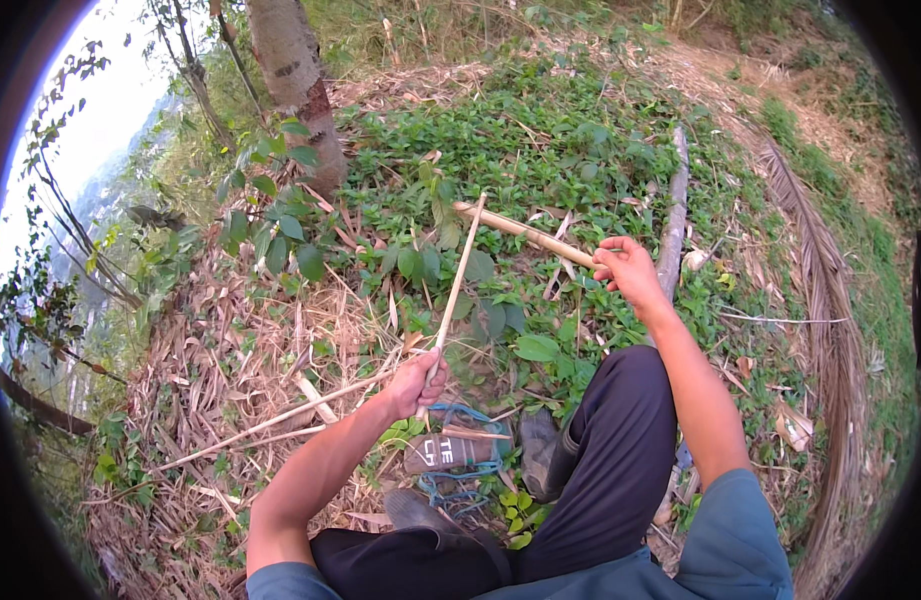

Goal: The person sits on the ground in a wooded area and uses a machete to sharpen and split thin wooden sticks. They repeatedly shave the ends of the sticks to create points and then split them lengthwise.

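Ground: low green plants (550, 130) ahead, between a tree trunk (292, 75) at upper left and a grey log (673, 205) at right; a bent leg (615, 430) on the near side. Hands: two, well apart. Left hand (418, 384): closed round the lower part of a thin stick (460, 275), pale, straight, slanting upward. Right hand (628, 268): fingertips pinched on the right end of a thick stick (540, 236), tan, rounded. Sticks cross near their far ends; contact cannot be told.

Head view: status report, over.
Left hand clenched on stick; right hand pinching bamboo by near end. Stick crosses bamboo's far end in view. Blue rope near right boot.
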Tool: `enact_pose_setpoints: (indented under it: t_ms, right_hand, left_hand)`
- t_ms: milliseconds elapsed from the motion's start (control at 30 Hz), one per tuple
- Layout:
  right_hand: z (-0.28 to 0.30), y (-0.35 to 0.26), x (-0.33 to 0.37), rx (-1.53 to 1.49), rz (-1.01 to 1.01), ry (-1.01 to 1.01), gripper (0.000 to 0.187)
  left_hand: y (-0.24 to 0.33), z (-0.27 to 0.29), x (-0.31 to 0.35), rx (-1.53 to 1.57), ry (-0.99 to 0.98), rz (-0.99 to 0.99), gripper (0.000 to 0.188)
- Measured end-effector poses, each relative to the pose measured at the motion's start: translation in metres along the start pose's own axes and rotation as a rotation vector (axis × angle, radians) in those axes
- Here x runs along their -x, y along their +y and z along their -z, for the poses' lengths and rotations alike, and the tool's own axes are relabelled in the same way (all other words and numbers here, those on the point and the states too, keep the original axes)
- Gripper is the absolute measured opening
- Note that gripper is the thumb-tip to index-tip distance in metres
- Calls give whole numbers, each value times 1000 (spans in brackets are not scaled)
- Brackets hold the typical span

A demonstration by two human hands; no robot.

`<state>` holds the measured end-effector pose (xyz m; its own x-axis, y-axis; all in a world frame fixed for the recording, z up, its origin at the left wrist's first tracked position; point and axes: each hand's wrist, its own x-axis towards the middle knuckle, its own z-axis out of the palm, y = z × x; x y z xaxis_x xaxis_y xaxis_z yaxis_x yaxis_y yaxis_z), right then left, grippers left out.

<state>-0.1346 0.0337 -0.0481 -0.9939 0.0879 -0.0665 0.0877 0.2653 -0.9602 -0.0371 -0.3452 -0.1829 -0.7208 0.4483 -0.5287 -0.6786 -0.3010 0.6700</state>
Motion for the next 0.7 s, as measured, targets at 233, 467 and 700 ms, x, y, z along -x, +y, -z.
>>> enact_pose_setpoints:
  t_ms: [233, 467, 700]
  right_hand:
    - [-3, 1, 2, 33, -18, -77, 26]
    - [0, 5, 2, 111, -20, -110, 22]
    - [-5, -1, 5, 118, -18, -143, 16]
  left_hand:
    - [-2, -5, 2, 42, 99, -97, 40]
    - [12, -19, 1, 100, 288, -204, 35]
    - [0, -25, -3, -65, 536, -557, 28]
